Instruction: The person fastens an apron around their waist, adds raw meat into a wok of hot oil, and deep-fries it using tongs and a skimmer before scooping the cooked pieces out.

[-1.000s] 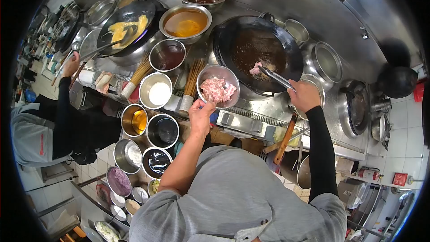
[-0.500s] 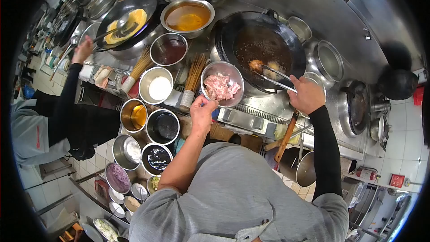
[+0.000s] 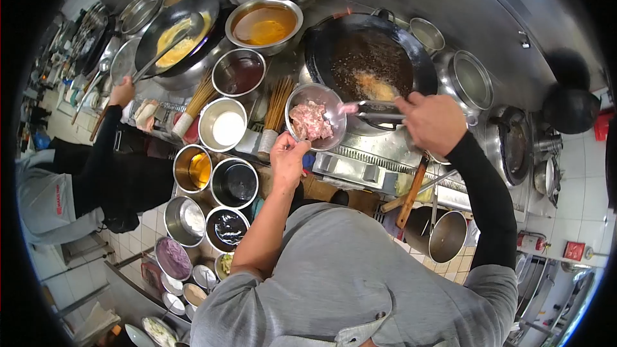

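My left hand [image 3: 288,157] grips the near rim of a metal bowl [image 3: 329,95] that holds pink raw meat pieces [image 3: 310,121]. In my right hand [image 3: 436,123] is a pair of metal tongs [image 3: 379,115], pointing left toward the bowl. At the tongs' tips a blurred pink piece of meat [image 3: 348,108] hangs by the bowl's right rim. Behind them is a black wok [image 3: 319,58] of dark bubbling oil [image 3: 369,51]. Pale golden pieces [image 3: 378,87] fry in its near part, amid foam.
At left, a co-worker's hand [image 3: 122,92] holds a long-handled ladle [image 3: 160,54] over yellow food in another wok [image 3: 146,42]. A bowl of amber liquid [image 3: 265,24], bamboo brushes [image 3: 277,109] and several metal pots stand between. A wooden handle [image 3: 411,193] juts out below my right hand.
The tongs have left the wok and swung to the bowl's right side, with a pink piece at their tips. Foam has grown around the frying pieces. The bowl shifted slightly left.
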A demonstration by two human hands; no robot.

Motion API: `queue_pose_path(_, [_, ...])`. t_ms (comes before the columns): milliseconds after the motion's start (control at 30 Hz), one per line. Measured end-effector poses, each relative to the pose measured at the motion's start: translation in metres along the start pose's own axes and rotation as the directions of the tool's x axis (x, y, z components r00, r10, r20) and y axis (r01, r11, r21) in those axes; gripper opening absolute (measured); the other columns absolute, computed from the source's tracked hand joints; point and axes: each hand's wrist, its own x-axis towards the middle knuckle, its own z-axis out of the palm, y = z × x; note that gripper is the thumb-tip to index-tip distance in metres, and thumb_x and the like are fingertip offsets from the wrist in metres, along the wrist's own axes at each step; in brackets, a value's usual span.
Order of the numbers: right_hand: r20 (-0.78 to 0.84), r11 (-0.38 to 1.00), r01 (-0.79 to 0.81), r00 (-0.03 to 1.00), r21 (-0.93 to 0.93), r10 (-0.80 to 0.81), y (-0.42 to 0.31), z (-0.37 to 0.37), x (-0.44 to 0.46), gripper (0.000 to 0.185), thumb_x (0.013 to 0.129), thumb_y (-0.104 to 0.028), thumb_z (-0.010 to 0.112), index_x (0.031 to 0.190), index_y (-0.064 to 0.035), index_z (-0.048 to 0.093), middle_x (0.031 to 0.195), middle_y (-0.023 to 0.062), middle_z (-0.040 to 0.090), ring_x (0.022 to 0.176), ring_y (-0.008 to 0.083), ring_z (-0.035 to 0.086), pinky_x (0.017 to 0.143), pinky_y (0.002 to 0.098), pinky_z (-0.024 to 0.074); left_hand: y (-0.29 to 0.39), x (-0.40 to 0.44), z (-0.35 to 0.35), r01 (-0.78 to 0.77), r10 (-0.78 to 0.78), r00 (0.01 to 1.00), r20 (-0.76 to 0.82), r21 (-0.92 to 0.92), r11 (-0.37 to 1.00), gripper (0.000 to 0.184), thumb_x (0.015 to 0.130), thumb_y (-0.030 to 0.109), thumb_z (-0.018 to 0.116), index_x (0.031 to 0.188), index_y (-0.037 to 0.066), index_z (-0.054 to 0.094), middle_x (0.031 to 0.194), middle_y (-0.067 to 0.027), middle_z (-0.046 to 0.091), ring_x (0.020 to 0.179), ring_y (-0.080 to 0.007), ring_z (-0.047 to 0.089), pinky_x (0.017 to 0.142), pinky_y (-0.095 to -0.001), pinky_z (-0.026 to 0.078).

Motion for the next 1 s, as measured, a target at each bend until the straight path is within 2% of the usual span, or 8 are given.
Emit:
queue_pose_path(100, [-0.102, 0.998, -0.051, 0.993, 0.023, 0.053, 0.021, 0.007, 0.000, 0.036, 0.085, -0.023, 0.066, 0.118, -0.0081, 0.065, 0.085, 0.0104, 0.064, 0.076, 0.0301, 0.068, 0.064, 0.0451, 0.0538, -0.001, 0.002, -0.008, 0.032, -0.031, 0.998, -0.047, 0.006, 0.999, 0.027, 0.080, -0.001, 0.068, 0.069, 0.011, 0.047, 0.070, 0.0035, 0.055, 0.062, -0.0051, 0.051, 0.058, -0.0213, 0.042])
queue_pose_path(233, [-0.003, 0.985, -0.160, 0.987, 0.066, 0.161, 0.035, 0.069, 0.036, 0.028, 0.082, -0.026, 0.066, 0.103, -0.0065, 0.067, 0.093, 0.0145, 0.070, 0.084, 0.0343, 0.070, 0.075, 0.0464, 0.0559, 0.004, 0.000, -0.009, 0.060, -0.068, 0.997, -0.047, -0.143, 0.988, 0.026, 0.081, -0.001, 0.069, 0.070, 0.011, 0.049, 0.074, 0.0002, 0.061, 0.064, -0.0066, 0.054, 0.061, -0.0232, 0.045])
queue_pose_path(333, [0.137, 0.976, -0.210, 0.970, 0.049, 0.202, 0.032, 0.094, 0.053, 0.030, 0.082, -0.028, 0.065, 0.104, -0.0070, 0.069, 0.096, 0.0160, 0.071, 0.087, 0.0353, 0.070, 0.078, 0.0473, 0.0560, 0.003, -0.001, -0.015, 0.062, -0.073, 0.996, -0.051, -0.189, 0.980, 0.025, 0.081, -0.001, 0.069, 0.071, 0.011, 0.050, 0.077, -0.0017, 0.064, 0.065, -0.0083, 0.056, 0.062, -0.0243, 0.047])
queue_pose_path(467, [0.053, 0.957, -0.257, 0.966, 0.137, 0.252, 0.031, 0.097, 0.052, 0.036, 0.083, -0.031, 0.065, 0.110, -0.0071, 0.069, 0.095, 0.0161, 0.070, 0.089, 0.0348, 0.070, 0.079, 0.0473, 0.0559, 0.006, -0.005, -0.013, 0.061, -0.076, 0.995, -0.061, -0.221, 0.973, 0.024, 0.082, -0.001, 0.070, 0.072, 0.011, 0.051, 0.078, -0.0021, 0.064, 0.067, -0.0092, 0.057, 0.063, -0.0246, 0.047])
queue_pose_path(667, [-0.081, 0.955, -0.241, 0.963, 0.174, 0.258, 0.030, 0.069, 0.037, 0.042, 0.084, -0.031, 0.066, 0.119, -0.0078, 0.068, 0.094, 0.0162, 0.070, 0.088, 0.0353, 0.069, 0.076, 0.0467, 0.0555, 0.011, -0.003, -0.010, 0.074, -0.085, 0.995, -0.048, -0.192, 0.979, 0.024, 0.081, -0.001, 0.070, 0.071, 0.010, 0.051, 0.078, -0.0021, 0.063, 0.067, -0.0090, 0.057, 0.064, -0.0250, 0.047])
queue_pose_path(800, [-0.083, 0.957, -0.043, 0.994, 0.285, 0.070, 0.008, 0.037, 0.018, 0.046, 0.084, -0.030, 0.068, 0.124, -0.0073, 0.066, 0.097, 0.0155, 0.069, 0.085, 0.0354, 0.068, 0.074, 0.0455, 0.0548, 0.004, 0.000, -0.010, 0.057, -0.058, 0.998, -0.021, -0.071, 0.996, 0.027, 0.081, -0.001, 0.070, 0.069, 0.010, 0.050, 0.075, 0.0007, 0.059, 0.066, -0.0080, 0.055, 0.065, -0.0242, 0.046])
queue_pose_path(867, [-0.079, 0.939, 0.051, 0.997, 0.339, -0.026, -0.010, 0.023, 0.013, 0.045, 0.084, -0.029, 0.068, 0.122, -0.0065, 0.067, 0.095, 0.0146, 0.069, 0.083, 0.0353, 0.068, 0.073, 0.0453, 0.0548, 0.011, -0.005, -0.001, -0.056, 0.056, 0.998, -0.001, -0.020, 0.998, 0.028, 0.081, -0.001, 0.070, 0.067, 0.010, 0.049, 0.074, 0.0022, 0.058, 0.065, -0.0073, 0.053, 0.064, -0.0238, 0.045])
queue_pose_path(1000, [-0.101, 0.939, 0.063, 0.994, 0.338, -0.031, -0.027, 0.026, 0.014, 0.036, 0.085, -0.027, 0.066, 0.115, -0.0068, 0.069, 0.087, 0.0120, 0.068, 0.082, 0.0334, 0.069, 0.071, 0.0455, 0.0550, 0.003, -0.003, 0.005, -0.190, 0.192, 0.981, 0.032, -0.054, 0.980, 0.027, 0.081, 0.001, 0.071, 0.068, 0.010, 0.049, 0.072, 0.0023, 0.057, 0.063, -0.0067, 0.051, 0.060, -0.0239, 0.044])
